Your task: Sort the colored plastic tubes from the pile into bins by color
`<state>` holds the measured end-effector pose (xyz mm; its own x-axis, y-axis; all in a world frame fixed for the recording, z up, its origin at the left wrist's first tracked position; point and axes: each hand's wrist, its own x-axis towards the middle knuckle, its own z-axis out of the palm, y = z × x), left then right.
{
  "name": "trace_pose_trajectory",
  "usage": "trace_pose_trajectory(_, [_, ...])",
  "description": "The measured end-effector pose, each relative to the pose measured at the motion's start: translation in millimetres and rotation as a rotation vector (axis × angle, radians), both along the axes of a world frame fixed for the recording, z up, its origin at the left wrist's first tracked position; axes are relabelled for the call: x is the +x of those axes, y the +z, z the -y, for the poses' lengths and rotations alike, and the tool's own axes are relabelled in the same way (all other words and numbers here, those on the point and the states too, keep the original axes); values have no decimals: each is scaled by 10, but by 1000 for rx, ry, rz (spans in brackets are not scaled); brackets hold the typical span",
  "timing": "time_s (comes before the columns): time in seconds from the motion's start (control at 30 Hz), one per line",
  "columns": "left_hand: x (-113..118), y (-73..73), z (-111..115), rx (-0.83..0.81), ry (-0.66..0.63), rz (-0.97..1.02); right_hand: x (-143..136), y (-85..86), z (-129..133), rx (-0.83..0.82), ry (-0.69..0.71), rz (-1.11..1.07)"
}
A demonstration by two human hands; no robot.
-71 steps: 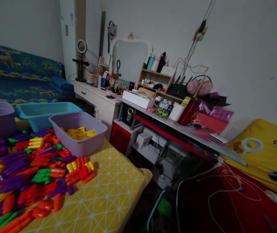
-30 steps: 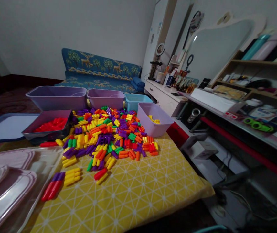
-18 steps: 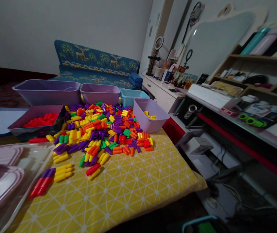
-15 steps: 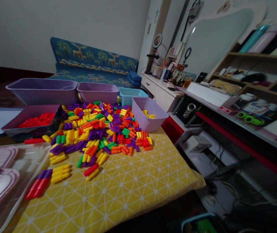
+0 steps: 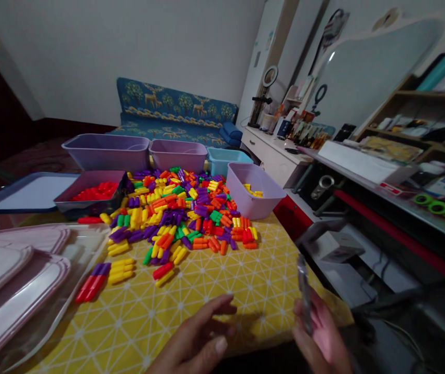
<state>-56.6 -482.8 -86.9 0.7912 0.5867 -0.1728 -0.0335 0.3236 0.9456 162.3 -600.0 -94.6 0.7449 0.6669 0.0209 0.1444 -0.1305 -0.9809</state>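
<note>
My left hand (image 5: 201,335) hovers over the near edge of the yellow patterned tablecloth (image 5: 191,280), fingers apart and holding nothing. To its right, my right hand (image 5: 319,332) grips a thin dark phone-like object (image 5: 304,293), held upright and slightly blurred. Beyond both hands lies a wide heap of small plastic pieces (image 5: 171,208) in yellow, purple, orange, green and red. A short row of red and purple pieces (image 5: 93,282) sits beside yellow ones (image 5: 121,271) at the left. A lilac bin (image 5: 255,195) holds a few yellow pieces, and a dark box (image 5: 90,208) holds red ones.
Purple bins (image 5: 107,153) (image 5: 178,156) and a blue bin (image 5: 229,160) stand behind the heap. Stacked lids (image 5: 31,291) lie at the left, near a blue-rimmed lid (image 5: 31,192). On the right are a cluttered shelf desk (image 5: 370,171) and a white dresser (image 5: 271,156).
Both my hands have come into view at the lower edge, the right one with the dark object. The view has shifted left, so the table's contents appear further right.
</note>
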Motion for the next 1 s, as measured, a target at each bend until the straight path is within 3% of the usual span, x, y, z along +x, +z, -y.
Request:
trace_pose_trajectory(0.07, [361,-62,-101,-6,43,177,-60,16,-407,85,51,-53])
trace_pose_trajectory(0.13, [691,-152,-173,-162,56,356,-164,0,-715,107,146,-116])
trace_pose_trajectory(0.27, [1006,-275,-194,-424,192,629,-354,-143,-869,64,215,-147])
trace_pose_trajectory(0.37, [959,-297,-139,-538,216,682,-435,-220,-738,83,230,-198])
trace_pose_trajectory(0.5, [854,-277,-123,-560,208,633,-480,-203,-621,63,247,-252])
trace_pose_trajectory(0.77, [803,-176,-365,-555,205,532,-251,-323,-702,52,263,-141])
trace_pose_trajectory(1.0, [785,-219,-459,-628,266,473,-220,-366,-849,209,376,-558])
